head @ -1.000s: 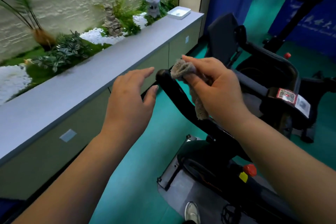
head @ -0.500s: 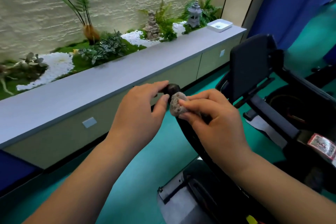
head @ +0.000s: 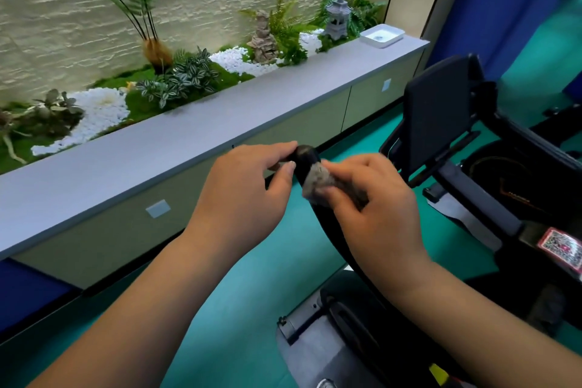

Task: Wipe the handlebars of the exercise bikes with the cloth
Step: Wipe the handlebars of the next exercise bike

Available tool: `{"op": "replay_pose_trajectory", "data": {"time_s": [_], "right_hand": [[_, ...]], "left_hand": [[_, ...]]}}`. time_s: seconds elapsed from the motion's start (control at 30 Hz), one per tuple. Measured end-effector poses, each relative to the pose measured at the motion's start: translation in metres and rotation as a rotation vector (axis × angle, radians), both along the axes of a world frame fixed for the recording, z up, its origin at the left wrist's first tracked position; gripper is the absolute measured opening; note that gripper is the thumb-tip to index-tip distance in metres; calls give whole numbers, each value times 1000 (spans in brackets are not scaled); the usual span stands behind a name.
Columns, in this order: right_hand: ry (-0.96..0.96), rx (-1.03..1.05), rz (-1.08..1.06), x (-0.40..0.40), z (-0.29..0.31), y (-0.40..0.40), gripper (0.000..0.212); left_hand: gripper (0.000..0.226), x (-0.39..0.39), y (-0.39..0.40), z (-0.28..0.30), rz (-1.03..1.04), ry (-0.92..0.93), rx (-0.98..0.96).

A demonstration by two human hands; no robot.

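Pinching the black handlebar [head: 307, 156] tip at the frame's centre, my left hand [head: 242, 195] is curling thumb and forefinger round its rounded end. Just at its 3 o'clock, my right hand [head: 374, 201] is gripping the grey cloth [head: 318, 181], bunched in curled fingers and pressing against the bar below the tip. At 1 o'clock, a white tray [head: 381, 35] is sitting on the grey ledge [head: 176, 148].

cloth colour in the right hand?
Grey-brown, mottled cloth, pressed on the black handlebar; head view.
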State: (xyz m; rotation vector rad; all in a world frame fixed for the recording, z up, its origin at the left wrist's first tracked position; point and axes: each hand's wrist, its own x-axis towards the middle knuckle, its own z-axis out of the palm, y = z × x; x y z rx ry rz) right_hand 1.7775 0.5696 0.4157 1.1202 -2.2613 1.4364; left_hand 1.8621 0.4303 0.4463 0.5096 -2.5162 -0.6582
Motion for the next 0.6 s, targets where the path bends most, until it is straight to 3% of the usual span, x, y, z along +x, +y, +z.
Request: {"op": "replay_pose_trajectory", "data": {"time_s": [0.13, 0.33, 0.6], "right_hand": [[1, -63, -44, -6, 10, -22, 27], [-51, 99, -40, 16, -8, 19, 34], [-43, -58, -53, 1, 16, -23, 29]], "left_hand": [[37, -1, -4, 0, -38, -8, -41], [34, 1, -7, -3, -37, 26, -18], [41, 0, -11, -3, -78, 27, -42]]}}
